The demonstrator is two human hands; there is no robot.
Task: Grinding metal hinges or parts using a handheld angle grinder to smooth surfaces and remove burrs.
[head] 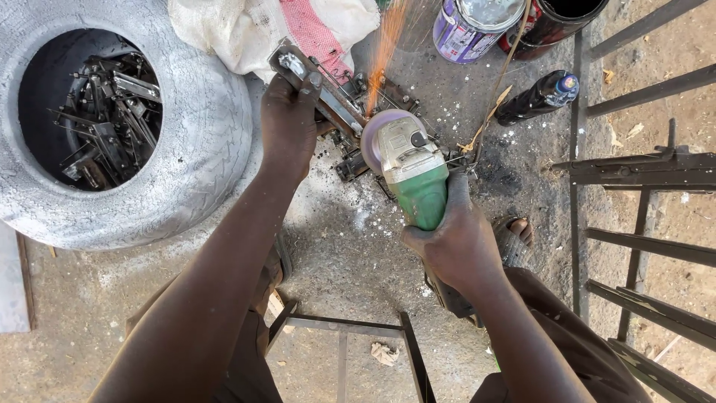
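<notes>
Left hand (289, 123) clamps the grey metal bracket (317, 82), long axis ten-to-four; right hand (456, 242) grips the green angle grinder (410, 175), disc at eleven o'clock.

- Both forearms are showing bare from elbow to wrist, with no sleeves, watch or bands on them.
- The left hand (289, 119) and the right hand (456, 242) are going ungloved, and grey dust is clinging to the knuckles and fingers (447, 195).
- Dark brown trousers (556, 328) are covering the legs, loose and creased at the knee.
- A dusty, ribbed sandal (513, 240) is showing on one foot, leaving the toes uncovered.
</notes>
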